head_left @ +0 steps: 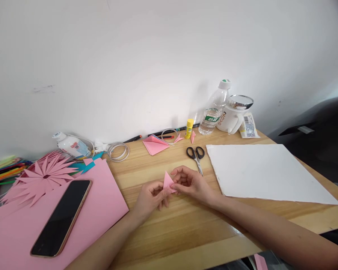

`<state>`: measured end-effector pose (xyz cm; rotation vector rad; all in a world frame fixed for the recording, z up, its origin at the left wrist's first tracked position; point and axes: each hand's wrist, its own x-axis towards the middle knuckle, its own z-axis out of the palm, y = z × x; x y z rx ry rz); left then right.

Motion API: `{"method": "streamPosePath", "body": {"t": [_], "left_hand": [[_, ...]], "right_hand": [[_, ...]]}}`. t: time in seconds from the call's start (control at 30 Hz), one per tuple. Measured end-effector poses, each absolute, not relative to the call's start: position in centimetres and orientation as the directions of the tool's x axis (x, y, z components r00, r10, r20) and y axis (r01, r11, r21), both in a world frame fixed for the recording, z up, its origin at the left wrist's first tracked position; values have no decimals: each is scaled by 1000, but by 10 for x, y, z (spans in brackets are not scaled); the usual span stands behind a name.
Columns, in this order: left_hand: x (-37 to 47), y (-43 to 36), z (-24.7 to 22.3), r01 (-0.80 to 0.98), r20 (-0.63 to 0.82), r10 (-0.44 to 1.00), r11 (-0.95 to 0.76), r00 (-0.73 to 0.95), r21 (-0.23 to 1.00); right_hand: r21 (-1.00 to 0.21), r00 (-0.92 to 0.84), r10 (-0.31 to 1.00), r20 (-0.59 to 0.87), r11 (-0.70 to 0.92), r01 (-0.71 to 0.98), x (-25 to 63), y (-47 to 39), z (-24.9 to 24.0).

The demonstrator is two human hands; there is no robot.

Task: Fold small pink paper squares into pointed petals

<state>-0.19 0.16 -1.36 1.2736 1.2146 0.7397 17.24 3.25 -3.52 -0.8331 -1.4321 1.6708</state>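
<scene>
A small folded pink paper triangle (pixel 168 180) points upward between my two hands, above the wooden table. My left hand (pixel 151 195) pinches its lower left side, thumb in front. On the lower right, my right hand (pixel 190 183) grips it between thumb and fingers. Just behind my right hand lie black-handled scissors (pixel 196 154). Farther back are a stack of folded pink paper (pixel 155 145), a yellow glue stick (pixel 189 129) and small folded pink pieces (pixel 193 137).
A white board (pixel 264 170) covers the right of the table (pixel 146 240). At left, a phone (pixel 61 219) rests on large pink sheets (pixel 101 210) near pink paper pinwheel shapes (pixel 46 176). A water bottle (pixel 212 112) and white mug (pixel 228 118) stand by the wall, tape rolls (pixel 118 152) farther left.
</scene>
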Motion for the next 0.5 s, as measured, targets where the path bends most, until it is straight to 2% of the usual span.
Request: {"method": "streamPosePath", "body": {"t": [0.2, 0.3, 0.5], "left_hand": [[0, 3, -16, 151, -329, 904, 298, 272, 943], [0, 3, -17, 167, -304, 907, 264, 293, 950], [-3, 3, -21, 203, -279, 905, 222, 322, 954]], "right_hand": [[-996, -578, 816, -28, -73, -55, 173, 33, -30], [-999, -596, 803, -29, -41, -7, 173, 34, -31], [-995, -582, 809, -80, -103, -7, 172, 33, -29]]}}
